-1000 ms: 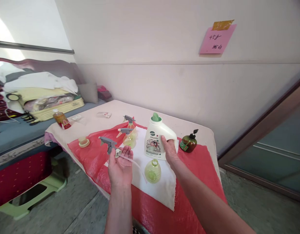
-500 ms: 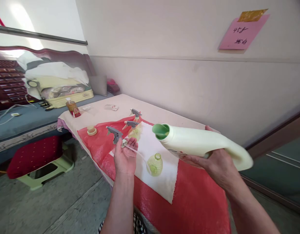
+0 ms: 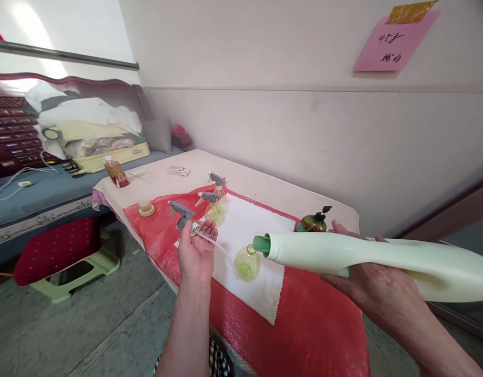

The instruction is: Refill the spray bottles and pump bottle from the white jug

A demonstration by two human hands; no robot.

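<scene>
View from above a bench [image 3: 265, 186] against a pale wall, covered by a red sheet [image 3: 312, 324] with a white cloth [image 3: 249, 225] laid over it. The right hand [image 3: 378, 293] is wrapped under and around a large cream jug [image 3: 343, 254], held on its side in the air, with its green spout [image 3: 260, 244] pointing left. The spout sits just beside and slightly above the open mouth of a small yellow-green bottle [image 3: 247, 263], which stands upright on the white cloth. The left hand [image 3: 196, 254] is palm up with fingers loosely curled, holding a grey trigger sprayer head [image 3: 181, 214]. Its thin clear tube [image 3: 221, 251] trails toward the small bottle. Behind it on the cloth's far edge stand 2 spray bottles [image 3: 214, 209] with grey triggers. A brown pump bottle [image 3: 312, 222] stands beyond the jug, and a yellow cap [image 3: 146, 209] lies on the red sheet to the left.
</scene>
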